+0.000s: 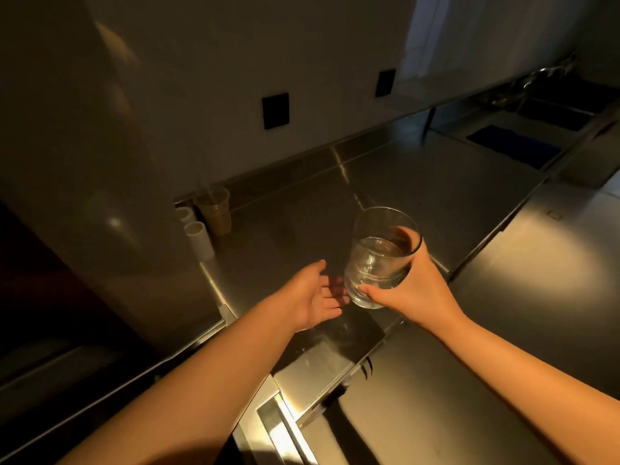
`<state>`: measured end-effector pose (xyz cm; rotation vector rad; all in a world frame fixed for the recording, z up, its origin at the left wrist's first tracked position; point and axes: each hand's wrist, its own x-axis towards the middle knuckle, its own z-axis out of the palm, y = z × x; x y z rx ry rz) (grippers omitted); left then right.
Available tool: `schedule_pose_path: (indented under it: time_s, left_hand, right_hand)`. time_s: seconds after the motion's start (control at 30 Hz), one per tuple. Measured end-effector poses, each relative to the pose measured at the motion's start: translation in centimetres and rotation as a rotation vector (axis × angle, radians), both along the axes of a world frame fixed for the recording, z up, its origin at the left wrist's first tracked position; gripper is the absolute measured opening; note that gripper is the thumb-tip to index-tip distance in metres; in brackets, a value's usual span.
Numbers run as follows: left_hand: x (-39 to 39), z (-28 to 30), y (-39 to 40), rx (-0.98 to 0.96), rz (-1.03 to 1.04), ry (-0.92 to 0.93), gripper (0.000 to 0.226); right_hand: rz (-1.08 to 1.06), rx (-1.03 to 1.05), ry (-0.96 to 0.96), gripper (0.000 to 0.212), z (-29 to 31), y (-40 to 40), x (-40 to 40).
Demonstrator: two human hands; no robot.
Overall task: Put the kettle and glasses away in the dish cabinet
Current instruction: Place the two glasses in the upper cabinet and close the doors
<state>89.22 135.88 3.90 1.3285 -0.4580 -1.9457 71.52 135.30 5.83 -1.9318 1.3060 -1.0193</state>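
**Glass up off the steel, right hand wrapped round it**

Here we are over the stainless worktop (419, 196), and the right hand (414, 286) has the clear glass (380, 260) in a firm grip: thumb pressed across the near side low down, fingers curled round the far side and visible through the wall. The glass sits tilted, mouth leaning away and up, base toward the camera, held above the worktop rather than standing on it. It looks empty, though the light is dim and amber, so I won't swear to that.

The left hand (310, 297) is right beside it, palm turned toward the glass, fingers straight and spread loosely, holding nothing. Its fingertips reach in just under the base of the glass; whether they actually touch it, I cannot tell.

Back at the far left of the worktop, tucked against the tall steel cabinet side (110, 182), stands a translucent plastic cup (214, 209), and just in front of it two white tubes (196, 234), upright, side by side. On the wall behind, two dark square plates (275, 110). Far right, a sink (553, 112) with a tap above it and a blue cloth (516, 146) lying near its edge.
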Motion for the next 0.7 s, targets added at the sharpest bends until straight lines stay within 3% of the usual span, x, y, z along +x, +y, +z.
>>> schedule_pose_path:
  time_s: [0.1,0.17,0.3,0.43,0.7]
  left_hand:
    - [0.6,1.5,3.1,0.037,0.277,0.510,0.060]
    - [0.7,2.7,5.7,0.023,0.342,0.656,0.059]
    - [-0.2,4.7,10.0,-0.098,0.290,0.598,0.032]
    - [0.0,7.3,13.5,-0.161,0.270,0.689,0.046]
    - [4.0,9.6,19.7,-0.318,0.202,0.746,0.049]
  right_hand:
    - [0.071,-0.020,0.001,0.082,3.7,2.6,0.2]
    - [0.113,-0.040,-0.004,0.085,5.8,4.5,0.6]
    - [0.190,-0.054,-0.028,0.084,9.1,8.4,2.1]
    - [0.241,-0.059,-0.025,0.082,11.4,12.3,4.4]
    - [0.302,-0.086,-0.051,0.091,14.0,18.2,8.2]
